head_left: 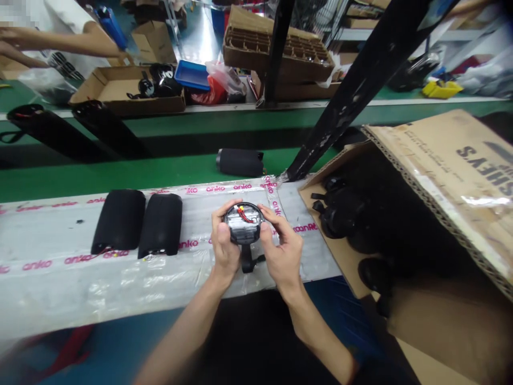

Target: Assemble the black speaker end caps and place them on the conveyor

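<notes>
Between my two hands is a round black end cap (245, 235), with red and black wires and small connectors showing inside it. A black strap (247, 261) hangs from its lower edge. My left hand (225, 248) grips the left side of the rim, thumb toward me. On the opposite side, my right hand (282, 248) grips the rim with thumb and fingers. To the left, two black cylindrical speaker bodies (119, 220) (161, 222) lie side by side, wires at their near ends.
Another black cylinder (241, 162) lies on the green surface (176, 168) beyond the plastic-covered bench (48, 289). An open carton (444, 176) with black parts stands at right. A slanted black post (352, 91) rises beside it. Across the line, a person's arm (80, 41) shows.
</notes>
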The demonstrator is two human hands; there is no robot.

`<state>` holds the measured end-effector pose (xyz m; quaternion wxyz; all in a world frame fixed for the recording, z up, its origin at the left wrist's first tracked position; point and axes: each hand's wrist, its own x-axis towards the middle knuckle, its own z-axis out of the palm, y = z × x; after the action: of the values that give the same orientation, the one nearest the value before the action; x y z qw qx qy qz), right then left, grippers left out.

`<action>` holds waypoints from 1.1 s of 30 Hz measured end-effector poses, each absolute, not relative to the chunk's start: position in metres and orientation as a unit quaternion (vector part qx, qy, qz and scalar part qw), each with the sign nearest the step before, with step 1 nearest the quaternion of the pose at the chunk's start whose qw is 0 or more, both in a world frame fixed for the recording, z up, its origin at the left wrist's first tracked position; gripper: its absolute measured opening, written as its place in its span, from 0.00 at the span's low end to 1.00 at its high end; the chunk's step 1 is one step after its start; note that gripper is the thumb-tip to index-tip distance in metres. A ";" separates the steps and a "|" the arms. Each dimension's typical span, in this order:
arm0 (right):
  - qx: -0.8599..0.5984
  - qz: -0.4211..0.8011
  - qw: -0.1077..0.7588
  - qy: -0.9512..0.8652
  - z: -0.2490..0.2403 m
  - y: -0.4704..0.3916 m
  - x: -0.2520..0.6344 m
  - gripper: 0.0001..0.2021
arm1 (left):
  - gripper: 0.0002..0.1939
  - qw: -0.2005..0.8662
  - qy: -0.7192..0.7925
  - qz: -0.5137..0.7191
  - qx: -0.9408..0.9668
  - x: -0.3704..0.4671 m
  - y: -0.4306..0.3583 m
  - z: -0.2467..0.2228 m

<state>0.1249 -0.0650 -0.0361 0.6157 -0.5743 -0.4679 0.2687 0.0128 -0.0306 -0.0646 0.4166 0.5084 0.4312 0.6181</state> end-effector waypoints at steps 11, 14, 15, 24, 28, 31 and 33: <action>-0.569 0.330 0.669 -0.346 -0.032 -0.052 0.116 0.13 | 0.28 0.401 0.442 0.530 0.603 0.002 -0.015 -0.049; -0.556 0.348 0.671 -0.346 -0.032 -0.051 0.119 0.14 | 0.27 0.432 0.422 0.545 0.582 0.000 -0.007 -0.056; -0.554 0.353 0.668 -0.349 -0.032 -0.050 0.120 0.14 | 0.27 0.449 0.410 0.542 0.580 -0.001 -0.003 -0.057; -0.553 0.367 0.645 -0.379 -0.035 -0.052 0.123 0.19 | 0.26 0.442 0.373 0.560 0.594 0.003 -0.001 -0.056; -0.552 0.377 0.643 -0.374 -0.035 -0.055 0.121 0.21 | 0.22 0.393 0.461 0.606 0.516 0.014 -0.021 -0.053; -0.566 0.360 0.633 -0.386 -0.033 -0.057 0.123 0.18 | 0.22 0.395 0.502 0.593 0.490 0.018 -0.032 -0.045; -0.575 0.348 0.631 -0.387 -0.033 -0.057 0.126 0.18 | 0.23 0.403 0.503 0.565 0.515 0.012 -0.035 -0.037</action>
<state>0.1263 -0.0570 -0.0331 0.6312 -0.5750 -0.3873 0.3477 0.0118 -0.0345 -0.0369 0.4030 0.5153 0.5031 0.5647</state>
